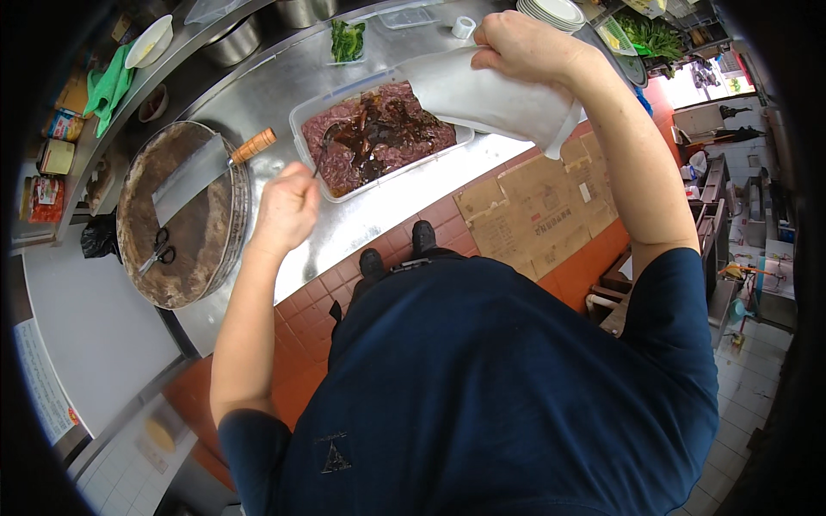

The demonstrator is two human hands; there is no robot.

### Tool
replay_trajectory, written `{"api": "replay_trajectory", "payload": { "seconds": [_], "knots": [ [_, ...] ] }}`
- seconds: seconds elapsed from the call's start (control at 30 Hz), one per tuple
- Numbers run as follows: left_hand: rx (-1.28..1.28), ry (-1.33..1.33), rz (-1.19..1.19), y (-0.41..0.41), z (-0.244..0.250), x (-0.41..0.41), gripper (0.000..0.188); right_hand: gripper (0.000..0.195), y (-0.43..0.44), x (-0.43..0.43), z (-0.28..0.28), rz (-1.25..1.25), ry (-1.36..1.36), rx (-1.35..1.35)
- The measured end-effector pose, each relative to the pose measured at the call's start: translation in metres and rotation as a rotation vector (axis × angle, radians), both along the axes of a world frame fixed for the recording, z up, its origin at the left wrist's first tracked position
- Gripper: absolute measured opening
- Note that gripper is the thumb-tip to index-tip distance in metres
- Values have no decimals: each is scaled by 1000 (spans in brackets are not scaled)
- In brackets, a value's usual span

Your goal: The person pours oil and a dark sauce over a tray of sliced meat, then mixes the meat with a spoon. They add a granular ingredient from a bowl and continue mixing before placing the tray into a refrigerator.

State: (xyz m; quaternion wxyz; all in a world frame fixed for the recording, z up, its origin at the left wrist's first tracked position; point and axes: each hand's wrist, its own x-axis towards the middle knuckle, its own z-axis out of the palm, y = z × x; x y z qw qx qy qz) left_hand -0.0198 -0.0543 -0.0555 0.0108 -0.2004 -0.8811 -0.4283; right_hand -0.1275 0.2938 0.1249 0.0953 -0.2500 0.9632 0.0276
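Note:
Raw minced or sliced meat [335, 161] with dark brown sauce on it fills a clear plastic tub [298, 122] on the steel counter. My left hand [290, 200] is closed around the handle of a metal spoon or ladle [327, 137], whose head rests in the meat at the tub's left side. My right hand [510, 48] grips the upper edge of a white container [477, 90], which is tilted with its left end over the meat. What that container holds is hidden.
A cleaver [193, 177] and scissors [158, 251] lie on a round wooden chopping block [193, 271] at the left. Behind the tub are leafy greens [347, 40], a clear lid [406, 17], a tape roll [463, 27] and stacked plates [552, 13]. Flattened cardboard [535, 213] covers part of the floor.

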Motion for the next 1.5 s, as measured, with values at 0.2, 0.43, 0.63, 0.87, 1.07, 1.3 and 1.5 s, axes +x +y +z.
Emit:
{"api": "replay_trajectory", "payload": {
  "seconds": [0.2, 0.43, 0.63, 0.87, 1.07, 1.3, 1.5],
  "knots": [
    [455, -248, 375, -18, -44, 13, 41, 27, 2, 1, -3, -27, 44, -26],
    [1163, -1163, 510, 28, -67, 70, 34, 34, -17, 4, 11, -165, -2, 134],
    [1262, -1250, -104, 135, -35, 37, 38, 26, -9, -27, -22, 40, 8, 83],
    [1685, -1272, -308, 205, -24, 2, 43, 34, -33, -18, -16, -129, -127, 48],
    [1737, -1228, -196, 218, -12, 5, 43, 42, -36, -17, -34, -201, -181, 90],
    [1776, -1198, -54, 216, -2, 5, 42, 39, -34, -27, -50, -130, -130, 59],
    [1805, -1199, 49, 220, 0, 4, 36, 31, -33, -35, -58, -90, -75, 103]
  ]
}}
